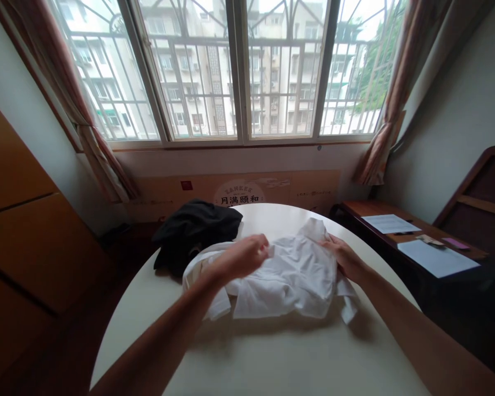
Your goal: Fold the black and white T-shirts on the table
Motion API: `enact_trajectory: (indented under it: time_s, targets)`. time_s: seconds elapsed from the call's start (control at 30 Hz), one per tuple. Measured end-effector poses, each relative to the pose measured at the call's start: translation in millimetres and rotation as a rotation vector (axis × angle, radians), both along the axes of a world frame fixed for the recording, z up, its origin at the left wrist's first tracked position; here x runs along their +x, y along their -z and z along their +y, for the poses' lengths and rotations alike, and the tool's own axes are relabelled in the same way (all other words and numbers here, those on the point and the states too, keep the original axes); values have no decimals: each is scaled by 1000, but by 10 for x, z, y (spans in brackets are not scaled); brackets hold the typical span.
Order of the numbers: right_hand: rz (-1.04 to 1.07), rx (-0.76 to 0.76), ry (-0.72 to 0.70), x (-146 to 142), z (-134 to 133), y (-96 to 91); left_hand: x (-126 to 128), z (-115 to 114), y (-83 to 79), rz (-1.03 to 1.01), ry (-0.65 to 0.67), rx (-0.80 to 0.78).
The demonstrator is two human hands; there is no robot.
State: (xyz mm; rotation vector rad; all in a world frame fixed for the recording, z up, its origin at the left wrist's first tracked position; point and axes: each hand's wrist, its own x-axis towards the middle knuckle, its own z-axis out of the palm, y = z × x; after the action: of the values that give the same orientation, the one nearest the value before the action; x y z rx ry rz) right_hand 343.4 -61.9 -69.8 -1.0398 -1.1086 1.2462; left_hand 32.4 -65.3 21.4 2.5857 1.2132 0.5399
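Note:
A crumpled white shirt (286, 286) lies across the round white table (305, 357), with a sleeve end hanging loose at its right. Above the middle of the shirt, my left hand (249, 256) is closed in a pinch, slightly blurred, with a bit of the white cloth at its fingertips. My right hand (344, 257) grips the shirt's right side near a raised fold; its fingers are partly hidden by the cloth. A bunched black garment (193, 228) rests on the table behind and to the left of the shirt.
Papers (435, 257) and small items lie on a low wooden table (355, 208) at the right, beside a dark chair (478, 192). Ahead is a barred window (241, 82) with tied curtains (381, 148). A wooden cabinet (33, 231) stands at the left.

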Motion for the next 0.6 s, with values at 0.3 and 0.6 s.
enact_trajectory:
  time_s: [0.3, 0.6]
  targets:
    - [-59, 20, -123, -69, -100, -86, 696, -495, 611, 131, 160, 109]
    - [-342, 130, -11, -20, 10, 85, 5, 241, -189, -478, -430, 87]
